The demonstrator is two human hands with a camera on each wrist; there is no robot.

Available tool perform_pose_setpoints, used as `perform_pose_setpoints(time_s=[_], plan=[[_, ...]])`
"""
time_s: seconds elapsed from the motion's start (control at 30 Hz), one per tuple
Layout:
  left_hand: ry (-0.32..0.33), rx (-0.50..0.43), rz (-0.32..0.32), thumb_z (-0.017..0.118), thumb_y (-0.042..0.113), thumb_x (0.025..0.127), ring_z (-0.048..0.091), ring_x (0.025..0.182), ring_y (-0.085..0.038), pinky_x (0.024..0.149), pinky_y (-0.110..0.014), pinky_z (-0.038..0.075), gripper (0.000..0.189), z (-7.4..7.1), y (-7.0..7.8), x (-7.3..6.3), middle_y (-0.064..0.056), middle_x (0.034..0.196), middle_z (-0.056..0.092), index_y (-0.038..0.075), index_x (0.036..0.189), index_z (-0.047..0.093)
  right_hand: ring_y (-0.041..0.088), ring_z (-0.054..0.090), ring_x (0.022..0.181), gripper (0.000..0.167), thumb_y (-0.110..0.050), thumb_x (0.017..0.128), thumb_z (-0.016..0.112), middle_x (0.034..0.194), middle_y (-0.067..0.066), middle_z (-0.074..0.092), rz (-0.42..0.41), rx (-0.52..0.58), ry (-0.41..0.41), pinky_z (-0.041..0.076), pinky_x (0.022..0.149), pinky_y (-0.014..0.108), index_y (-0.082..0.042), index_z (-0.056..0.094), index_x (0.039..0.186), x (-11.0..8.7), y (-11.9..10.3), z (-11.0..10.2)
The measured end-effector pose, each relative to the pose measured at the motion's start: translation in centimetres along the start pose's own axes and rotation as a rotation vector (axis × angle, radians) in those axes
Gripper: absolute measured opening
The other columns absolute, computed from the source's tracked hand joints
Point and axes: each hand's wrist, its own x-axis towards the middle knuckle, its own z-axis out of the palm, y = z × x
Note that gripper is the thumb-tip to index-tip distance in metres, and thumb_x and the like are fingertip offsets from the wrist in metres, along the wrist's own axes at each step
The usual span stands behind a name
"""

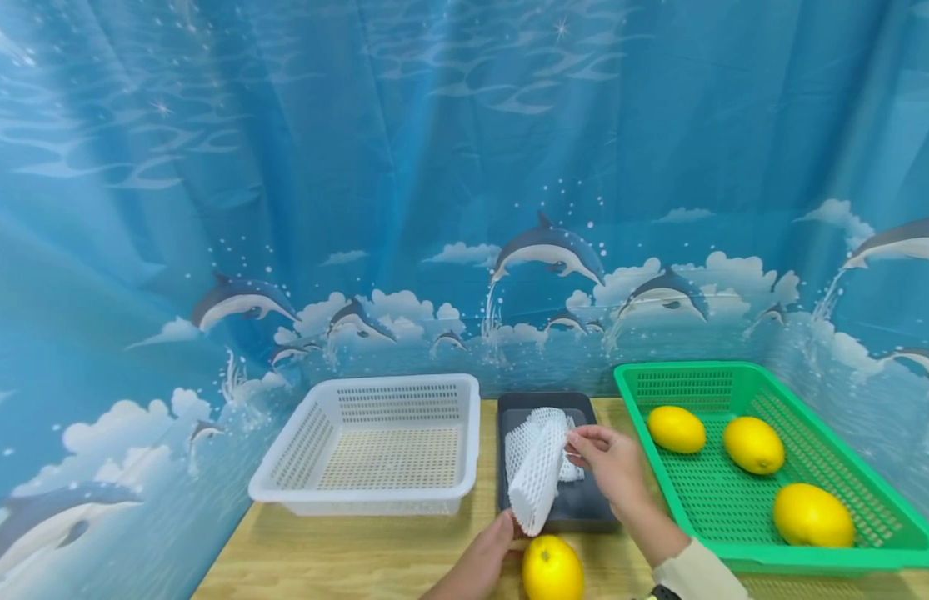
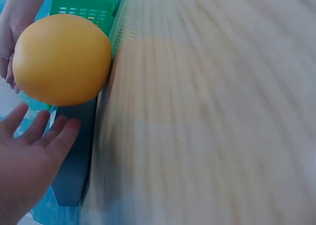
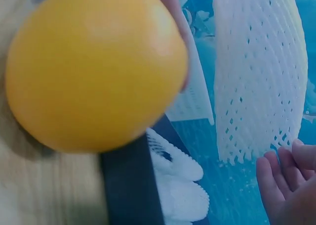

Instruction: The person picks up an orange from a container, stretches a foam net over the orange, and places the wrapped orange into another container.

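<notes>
My right hand (image 1: 610, 467) pinches one end of a white foam net sleeve (image 1: 541, 479) between thumb and fingertips, and the sleeve slants down toward the left. Close by its lower end is my left hand (image 1: 482, 554); in the left wrist view that hand's fingers (image 2: 42, 128) are spread and loosely bent, with nothing between them. A yellow lemon (image 1: 552, 569) is on the table just right of the left hand, and it looms large in the right wrist view. More foam net sleeves (image 1: 520, 442) lie in the dark grey tray (image 1: 584, 515) behind the hands.
To the left stands a white plastic basket (image 1: 359, 497) with nothing in it. A green basket (image 1: 704, 546) at the right holds three lemons (image 1: 753, 445). Behind the wooden table (image 1: 284, 558) hangs a blue dolphin-print curtain (image 1: 434, 208).
</notes>
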Motion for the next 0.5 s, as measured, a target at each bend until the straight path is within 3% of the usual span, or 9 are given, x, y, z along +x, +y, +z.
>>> perform_pose_setpoints(time_s=[0.13, 0.2, 0.4, 0.5], plan=[[0.127, 0.028, 0.004, 0.017, 0.020, 0.109, 0.058, 0.113, -0.031, 0.094, -0.042, 0.052, 0.049, 0.2, 0.0, 0.5, -0.029, 0.125, 0.056, -0.015, 0.136, 0.040, 0.016, 0.069, 0.076, 0.018, 0.003, 0.093, 0.061, 0.086, 0.014, 0.071, 0.034, 0.059, -0.026, 0.060, 0.073, 0.034, 0.017, 0.060, 0.105, -0.5, 0.3, 0.3], [0.177, 0.009, -0.004, 0.020, 0.018, 0.109, 0.060, 0.110, -0.028, 0.093, -0.037, 0.052, 0.047, 0.3, 0.2, 0.8, -0.028, 0.125, 0.057, -0.015, 0.136, 0.041, 0.017, 0.069, 0.076, 0.018, 0.003, 0.093, 0.060, 0.085, 0.013, 0.070, 0.062, 0.085, -0.039, 0.060, 0.073, 0.034, 0.016, 0.060, 0.105, -0.7, 0.4, 0.4], [0.262, -0.034, -0.031, 0.032, 0.013, 0.107, 0.063, 0.100, -0.020, 0.082, -0.027, 0.055, 0.038, 0.2, 1.1, 1.8, -0.021, 0.119, 0.062, -0.009, 0.132, 0.050, 0.022, 0.069, 0.077, 0.015, 0.001, 0.093, 0.060, 0.083, 0.011, 0.069, 0.144, 0.117, -0.086, 0.060, 0.072, 0.036, 0.012, 0.062, 0.103, -1.2, 0.6, 0.6], [0.269, -0.039, -0.039, 0.034, 0.011, 0.106, 0.062, 0.091, -0.013, 0.077, -0.025, 0.055, 0.036, -0.1, 1.5, 2.1, -0.021, 0.111, 0.064, -0.013, 0.128, 0.051, 0.021, 0.069, 0.075, 0.014, 0.000, 0.093, 0.061, 0.082, 0.011, 0.069, 0.167, 0.126, -0.125, 0.060, 0.071, 0.035, 0.011, 0.063, 0.102, -1.5, 0.7, 0.7]])
